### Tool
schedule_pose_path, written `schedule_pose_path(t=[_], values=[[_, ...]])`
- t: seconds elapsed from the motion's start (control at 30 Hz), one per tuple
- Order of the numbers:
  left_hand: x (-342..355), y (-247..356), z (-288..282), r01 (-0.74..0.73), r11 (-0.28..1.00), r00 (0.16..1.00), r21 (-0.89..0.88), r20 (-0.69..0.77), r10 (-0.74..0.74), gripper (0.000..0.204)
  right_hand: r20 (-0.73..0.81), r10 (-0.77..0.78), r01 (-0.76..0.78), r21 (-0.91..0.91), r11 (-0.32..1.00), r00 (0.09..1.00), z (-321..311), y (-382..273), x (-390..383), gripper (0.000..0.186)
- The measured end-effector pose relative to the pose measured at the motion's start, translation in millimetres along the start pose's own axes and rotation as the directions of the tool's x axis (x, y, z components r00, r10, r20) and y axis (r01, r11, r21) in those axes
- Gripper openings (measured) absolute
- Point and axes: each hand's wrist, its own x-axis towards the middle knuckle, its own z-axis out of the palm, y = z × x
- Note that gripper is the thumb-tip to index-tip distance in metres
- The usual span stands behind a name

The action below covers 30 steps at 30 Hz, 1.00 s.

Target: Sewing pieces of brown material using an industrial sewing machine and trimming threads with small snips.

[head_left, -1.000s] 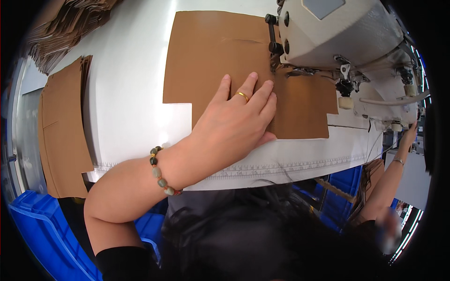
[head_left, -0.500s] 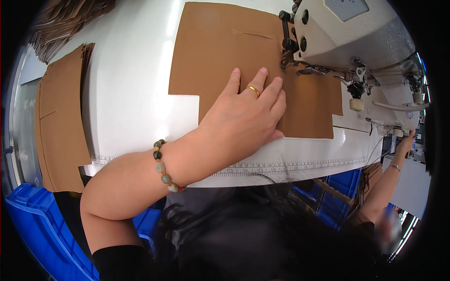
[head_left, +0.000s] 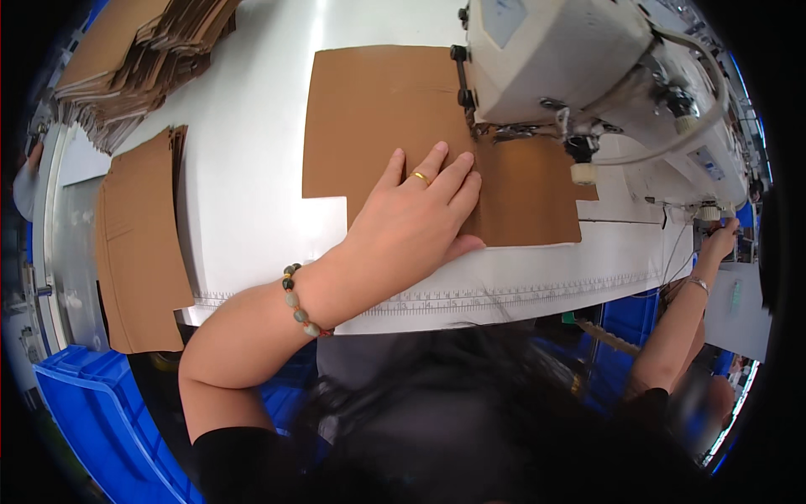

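My left hand [head_left: 417,210] lies flat on a brown fabric piece [head_left: 382,109], fingers spread and a gold ring on one of them. The piece has notched corners and passes beneath the head of a white sewing machine [head_left: 537,67]. My fingertips rest just short of the needle area [head_left: 477,128], whose needle is too small to make out. At the far right, my right hand [head_left: 718,241] is raised against the end of the machine, beside a pale knob [head_left: 709,212]. Its fingers are partly hidden there, so their grip does not show.
A ruler strip [head_left: 437,301] runs along the front edge of the white table [head_left: 243,168]. Folded brown pieces [head_left: 138,244] overhang the left edge, with a tall stack [head_left: 155,67] of more behind them. A blue crate [head_left: 101,403] stands below.
The whole view has shifted, showing more of the stack at left and of the machine's right end. Both hands keep about the same places on fabric and machine.
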Motion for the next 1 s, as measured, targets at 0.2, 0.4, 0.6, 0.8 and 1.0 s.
schedule_pose_path(t=[0.2,0.4,0.6,0.8,1.0], values=[[6.4,5.1,-1.8,-0.010,0.999,0.999,0.049,0.046,0.008,0.066,0.009,-0.471,0.413,0.467,0.782,0.882,39.8,-60.1,-208.9,0.026],[6.0,4.1,-9.4,0.022,0.999,0.999,0.033,0.044,-0.024,0.069,0.517,-0.856,0.750,0.562,0.349,0.010,140.0,-155.6,-372.6,0.027],[9.0,7.4,-9.4,0.023,0.999,0.997,0.047,0.075,-0.026,0.071,0.673,-0.731,0.849,0.448,0.280,-0.114,168.2,-152.6,-395.3,0.024],[7.7,4.4,-10.8,0.003,0.998,0.998,0.059,0.062,-0.007,0.072,0.680,-0.723,0.835,0.464,0.295,-0.122,176.7,-142.9,-399.4,0.023],[7.9,2.1,-10.4,0.002,0.997,0.997,0.078,0.071,-0.007,0.072,0.700,-0.704,0.852,0.437,0.287,-0.122,183.5,-134.3,-403.0,0.026]])
